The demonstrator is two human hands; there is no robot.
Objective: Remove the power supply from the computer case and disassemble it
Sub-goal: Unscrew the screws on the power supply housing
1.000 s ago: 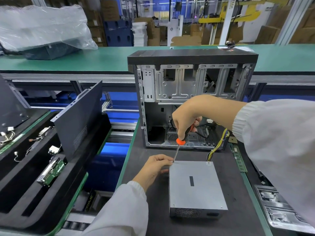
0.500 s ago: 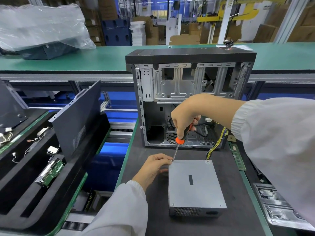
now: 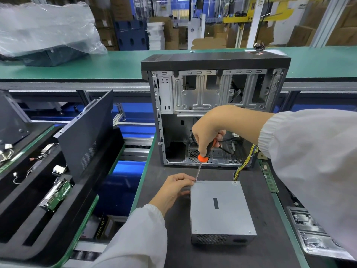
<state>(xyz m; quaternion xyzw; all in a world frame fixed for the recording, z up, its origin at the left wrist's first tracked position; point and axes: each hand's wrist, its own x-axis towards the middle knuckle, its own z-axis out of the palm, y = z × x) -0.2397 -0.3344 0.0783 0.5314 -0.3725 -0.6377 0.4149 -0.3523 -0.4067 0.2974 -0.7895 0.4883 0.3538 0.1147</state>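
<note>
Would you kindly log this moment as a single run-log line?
stage: unscrewing | right hand: grips orange-and-black screwdriver, tip at far-left corner | left hand: steadies grey metal power supply box | black computer case: open

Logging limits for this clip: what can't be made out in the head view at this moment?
- Screw under the screwdriver tip: too small, and the left hand crowds that corner of the power supply.
- Where the yellow cables end inside the case: hidden by the right hand and sleeve.
- Metal tray: cut off by the right edge.

Grey power supply (image 3: 220,206) — flat before open case (image 3: 214,111)
</note>
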